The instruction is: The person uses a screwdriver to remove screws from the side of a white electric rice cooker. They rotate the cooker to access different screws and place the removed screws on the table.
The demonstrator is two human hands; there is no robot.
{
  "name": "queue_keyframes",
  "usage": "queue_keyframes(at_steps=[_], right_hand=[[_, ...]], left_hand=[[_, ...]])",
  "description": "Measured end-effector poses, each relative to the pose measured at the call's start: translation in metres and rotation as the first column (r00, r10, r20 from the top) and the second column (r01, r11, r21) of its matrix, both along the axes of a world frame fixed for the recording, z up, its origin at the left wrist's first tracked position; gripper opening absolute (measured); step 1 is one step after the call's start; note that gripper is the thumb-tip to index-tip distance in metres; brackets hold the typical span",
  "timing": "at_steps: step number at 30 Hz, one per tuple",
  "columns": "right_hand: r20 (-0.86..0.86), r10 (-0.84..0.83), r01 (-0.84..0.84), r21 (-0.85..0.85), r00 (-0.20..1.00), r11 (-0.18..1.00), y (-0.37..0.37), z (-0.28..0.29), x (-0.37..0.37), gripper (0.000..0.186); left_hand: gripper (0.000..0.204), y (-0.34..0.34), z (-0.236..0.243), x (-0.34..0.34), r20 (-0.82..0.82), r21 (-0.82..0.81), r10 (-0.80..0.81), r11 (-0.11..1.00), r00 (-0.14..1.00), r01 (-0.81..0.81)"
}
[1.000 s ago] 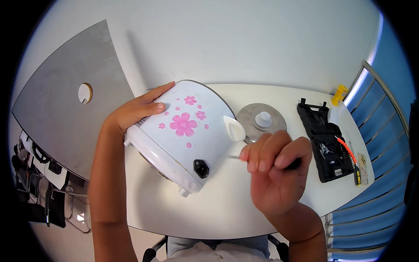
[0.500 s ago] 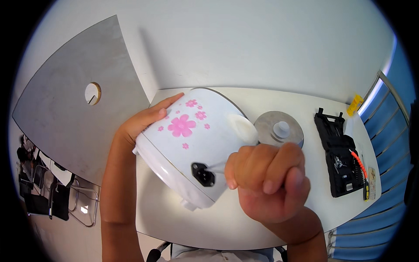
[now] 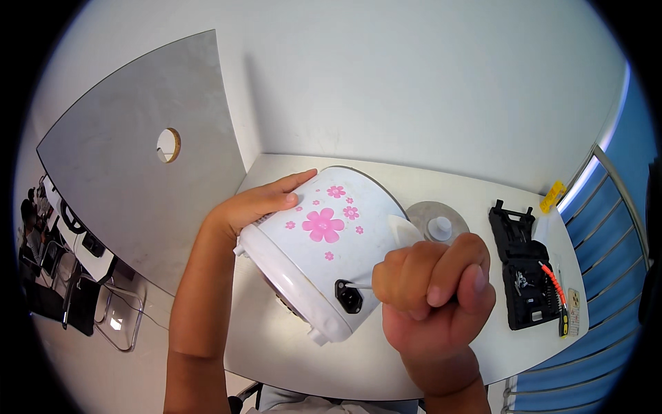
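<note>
My left hand point(image 3: 258, 207) grips the top left of a white rice cooker point(image 3: 307, 245) tipped on its side, pink flowers facing me. My right hand point(image 3: 436, 290) is closed round a screwdriver, its handle mostly hidden; its thin metal shaft point(image 3: 360, 286) reaches the upper part of the black power socket point(image 3: 349, 297) on the cooker. A white handle point(image 3: 401, 231) on the cooker's side is partly behind my right hand. A round metal lid point(image 3: 420, 214) with a white knob lies behind them on the table.
On the white table point(image 3: 269, 352) are an open black tool case point(image 3: 524, 276), an orange flexible-shaft tool point(image 3: 555, 283) and a yellow package point(image 3: 553, 196) at right. A grey board point(image 3: 117, 186) with a hole stands left. Metal railing point(image 3: 607, 228) runs along the right; chairs point(image 3: 103, 310) stand lower left.
My right hand has brought the screwdriver shaft onto the socket. My left hand keeps its hold on the cooker. The view has shifted a little, with the table sitting lower in it.
</note>
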State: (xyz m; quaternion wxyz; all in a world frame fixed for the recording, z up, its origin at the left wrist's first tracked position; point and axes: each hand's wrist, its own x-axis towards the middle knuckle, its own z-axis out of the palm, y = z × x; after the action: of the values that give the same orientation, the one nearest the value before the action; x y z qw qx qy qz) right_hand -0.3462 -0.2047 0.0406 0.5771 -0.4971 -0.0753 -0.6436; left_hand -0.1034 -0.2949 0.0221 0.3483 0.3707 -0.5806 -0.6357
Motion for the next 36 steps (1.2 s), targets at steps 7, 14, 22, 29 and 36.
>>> queue_keyframes(at_steps=[7,14,22,29,36], right_hand=[[-0.008,-0.013,0.013,0.002,1.000,1.000,0.0010,0.0005,0.0060,0.024],[-0.014,-0.014,0.014,0.031,1.000,0.999,0.0014,-0.0008,0.0073,0.024],[-0.016,-0.028,0.028,-0.018,0.999,0.999,-0.0010,0.0011,0.0032,0.026],[-0.013,-0.014,0.014,-0.033,1.000,0.999,0.0005,0.0005,0.0038,0.027],[-0.021,0.000,-0.001,-0.031,1.000,1.000,-0.0002,-0.0006,0.0044,0.027]], left_hand=[[0.092,-0.0027,-0.0029,0.0056,0.022,0.015,0.046,0.999,0.999,-0.046],[0.093,-0.0022,-0.0020,0.0046,0.024,0.005,0.029,1.000,0.999,-0.029],[0.094,-0.0042,-0.0027,0.0049,0.054,-0.031,0.025,0.999,0.998,-0.024],[0.094,0.0000,0.0038,0.0018,0.041,0.000,0.032,0.999,0.999,-0.032],[0.094,-0.0031,-0.0004,0.0037,0.043,0.008,0.046,0.999,0.998,-0.046]])
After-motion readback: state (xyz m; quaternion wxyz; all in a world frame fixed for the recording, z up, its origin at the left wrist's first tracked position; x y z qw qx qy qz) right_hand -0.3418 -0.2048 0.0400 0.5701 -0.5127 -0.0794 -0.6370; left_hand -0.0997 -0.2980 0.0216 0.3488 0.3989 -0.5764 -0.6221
